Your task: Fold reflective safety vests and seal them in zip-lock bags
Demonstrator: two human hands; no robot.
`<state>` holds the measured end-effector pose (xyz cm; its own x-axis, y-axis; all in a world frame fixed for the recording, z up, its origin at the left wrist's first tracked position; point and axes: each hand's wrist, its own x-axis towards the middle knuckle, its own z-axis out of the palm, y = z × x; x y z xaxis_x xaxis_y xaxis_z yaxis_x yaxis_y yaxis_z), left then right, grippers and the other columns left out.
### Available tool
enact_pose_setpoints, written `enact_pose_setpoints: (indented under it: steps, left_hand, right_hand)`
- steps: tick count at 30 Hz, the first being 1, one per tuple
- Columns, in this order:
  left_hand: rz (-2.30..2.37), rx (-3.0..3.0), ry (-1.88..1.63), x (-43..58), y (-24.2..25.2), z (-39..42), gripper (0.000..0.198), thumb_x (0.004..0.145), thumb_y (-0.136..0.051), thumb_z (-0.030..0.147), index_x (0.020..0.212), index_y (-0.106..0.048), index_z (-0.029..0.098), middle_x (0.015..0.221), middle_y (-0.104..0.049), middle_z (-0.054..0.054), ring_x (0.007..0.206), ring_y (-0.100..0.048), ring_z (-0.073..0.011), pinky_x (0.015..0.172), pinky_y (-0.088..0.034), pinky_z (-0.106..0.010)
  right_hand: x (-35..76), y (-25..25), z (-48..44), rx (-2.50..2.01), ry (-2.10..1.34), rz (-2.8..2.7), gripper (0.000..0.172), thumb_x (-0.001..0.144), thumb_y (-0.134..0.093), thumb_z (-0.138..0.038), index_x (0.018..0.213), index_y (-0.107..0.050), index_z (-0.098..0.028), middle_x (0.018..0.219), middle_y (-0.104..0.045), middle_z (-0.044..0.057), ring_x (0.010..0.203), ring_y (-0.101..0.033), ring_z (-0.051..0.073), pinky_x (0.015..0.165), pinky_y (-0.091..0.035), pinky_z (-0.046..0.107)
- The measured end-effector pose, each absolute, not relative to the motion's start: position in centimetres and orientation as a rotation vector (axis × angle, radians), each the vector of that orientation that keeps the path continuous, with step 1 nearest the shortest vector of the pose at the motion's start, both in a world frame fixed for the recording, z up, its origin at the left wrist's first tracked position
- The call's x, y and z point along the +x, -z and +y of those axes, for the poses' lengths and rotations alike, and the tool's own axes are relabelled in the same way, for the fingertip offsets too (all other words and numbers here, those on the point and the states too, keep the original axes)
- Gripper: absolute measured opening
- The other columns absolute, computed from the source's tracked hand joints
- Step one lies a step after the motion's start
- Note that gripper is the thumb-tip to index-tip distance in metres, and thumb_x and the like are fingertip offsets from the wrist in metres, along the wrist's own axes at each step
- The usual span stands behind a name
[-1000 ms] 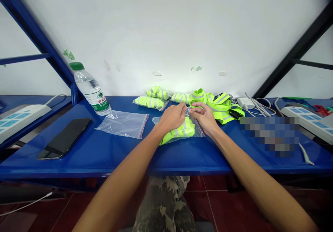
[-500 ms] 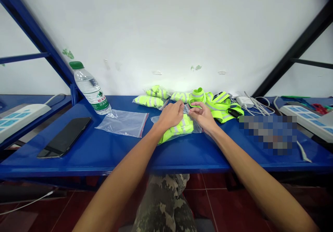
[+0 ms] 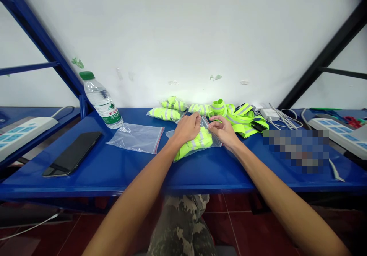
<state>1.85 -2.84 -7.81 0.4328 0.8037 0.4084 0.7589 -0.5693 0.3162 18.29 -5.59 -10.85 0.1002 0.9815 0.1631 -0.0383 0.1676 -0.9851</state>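
A clear zip bag point(image 3: 197, 141) with a folded neon-yellow reflective strap inside lies on the blue table in front of me. My left hand point(image 3: 188, 128) rests over the bag's upper left part, its fingers curled at the zip edge. At the right end of that edge, my right hand point(image 3: 223, 131) pinches the plastic between thumb and fingers. Just behind them are loose neon-yellow reflective straps point(image 3: 239, 120) with black buckles. Filled bags of yellow strap point(image 3: 165, 113) lie at the back, left of the loose straps.
A flat zip bag point(image 3: 137, 137) with a red seal line lies to the left. Beyond it are a water bottle point(image 3: 103, 103) and a black phone point(image 3: 73, 153). A white charger point(image 3: 269, 114) with cables sits at the right, near a pixelated patch. Power strips point(image 3: 25, 135) flank the table.
The view has tilted slightly, so everything sits a little lower in the picture. Both hands keep nearly the same hold on the bag.
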Motion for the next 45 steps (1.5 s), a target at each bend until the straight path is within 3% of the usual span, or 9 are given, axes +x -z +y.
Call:
enact_pose_setpoints:
  steps: [9, 21, 30, 40, 45]
  left_hand:
    - [1.453, 2.504, -0.882, 1.5, 7.9, -2.4, 0.029, 0.1, -0.032, 0.03, 0.099, -0.06, 0.021, 0.087, -0.07, -0.008, 0.081, -0.064, -0.0239, 0.07, -0.041, -0.033]
    - [1.462, 2.496, -0.898, 1.3, 8.0, -2.3, 0.028, 0.099, -0.033, 0.03, 0.096, -0.059, 0.021, 0.083, -0.069, -0.007, 0.075, -0.062, -0.0218, 0.065, -0.037, -0.031]
    - [1.472, 2.429, -0.942, 1.1, 8.1, -1.8, 0.027, 0.099, -0.034, 0.028, 0.094, -0.059, 0.02, 0.085, -0.07, -0.007, 0.075, -0.063, -0.0221, 0.067, -0.039, -0.032]
    - [1.44, 2.417, -0.958, 1.1, 8.3, -1.8, 0.026, 0.098, -0.034, 0.029, 0.093, -0.059, 0.021, 0.083, -0.07, -0.007, 0.075, -0.064, -0.0229, 0.066, -0.04, -0.031]
    - [1.489, 2.398, -0.981, 0.9, 8.4, -1.5, 0.028, 0.099, -0.033, 0.031, 0.094, -0.058, 0.021, 0.082, -0.07, -0.007, 0.078, -0.064, -0.024, 0.069, -0.041, -0.032]
  right_hand:
    - [18.6, 10.2, -5.8, -1.17, -1.081, -1.138, 0.037, 0.057, -0.075, -0.025, 0.09, -0.061, -0.018, 0.069, -0.065, -0.002, 0.051, -0.048, 0.009, 0.051, -0.037, 0.024]
    - [18.7, 10.8, -5.4, -1.112, -1.102, -1.164, 0.04, 0.052, -0.081, -0.026, 0.086, -0.06, -0.019, 0.069, -0.065, -0.002, 0.06, -0.057, 0.012, 0.058, -0.044, 0.025]
    - [19.1, 10.8, -5.6, -1.174, -1.132, -1.208, 0.031, 0.056, -0.078, -0.027, 0.079, -0.059, -0.019, 0.067, -0.063, -0.001, 0.052, -0.05, 0.01, 0.048, -0.034, 0.023]
    - [18.6, 10.9, -5.6, -1.113, -1.124, -1.176, 0.039, 0.052, -0.081, -0.029, 0.068, -0.047, -0.021, 0.065, -0.062, -0.002, 0.056, -0.052, 0.012, 0.054, -0.038, 0.025]
    - [19.0, 10.7, -5.7, -1.152, -1.141, -1.197, 0.036, 0.056, -0.079, -0.031, 0.071, -0.048, -0.021, 0.06, -0.057, -0.004, 0.052, -0.046, 0.01, 0.05, -0.032, 0.023]
